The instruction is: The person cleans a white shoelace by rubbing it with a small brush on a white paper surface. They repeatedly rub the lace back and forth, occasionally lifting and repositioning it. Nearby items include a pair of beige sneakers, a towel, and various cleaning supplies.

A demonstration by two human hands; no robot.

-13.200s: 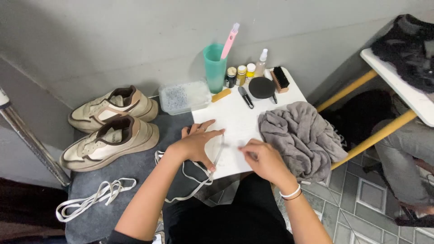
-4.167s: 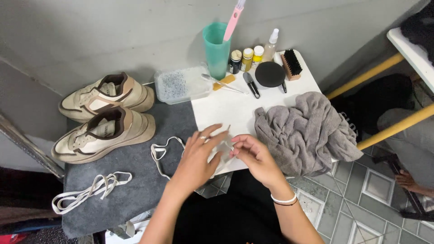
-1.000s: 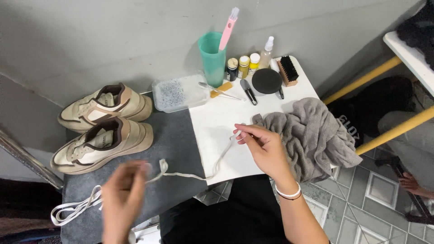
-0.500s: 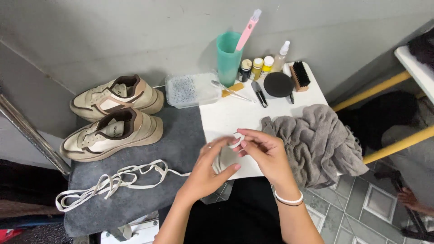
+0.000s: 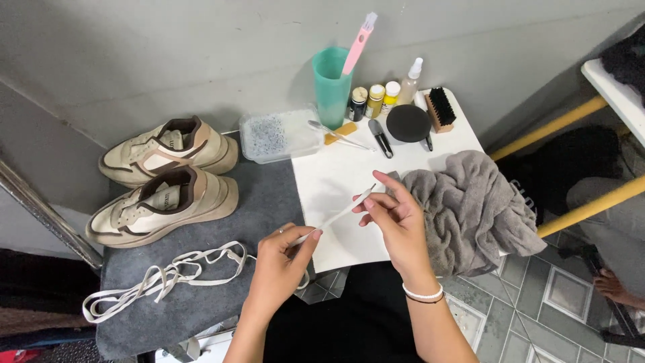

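A white shoelace [image 5: 339, 214] is stretched taut between my two hands above the front of a white sheet [image 5: 336, 181]. My right hand [image 5: 393, 218] pinches its tip end. My left hand [image 5: 282, 259] grips it lower down, with a loop hanging under the palm. A second white lace [image 5: 161, 277] lies in loose coils on the grey mat [image 5: 262, 202]. Two beige sneakers with brown trim [image 5: 164, 178] stand unlaced at the mat's far left.
A crumpled grey towel [image 5: 470, 208] lies right of my right hand. Along the wall stand a teal cup with a pink brush [image 5: 332, 84], small bottles [image 5: 376, 99], a black round sponge [image 5: 410, 123], a wooden brush [image 5: 440, 109] and a clear tray [image 5: 279, 134]. Yellow table legs [image 5: 578, 114] cross at right.
Both hands have spread apart along the lace, pulling it straight between them. A second ago my left hand was down over the mat away from the right hand.
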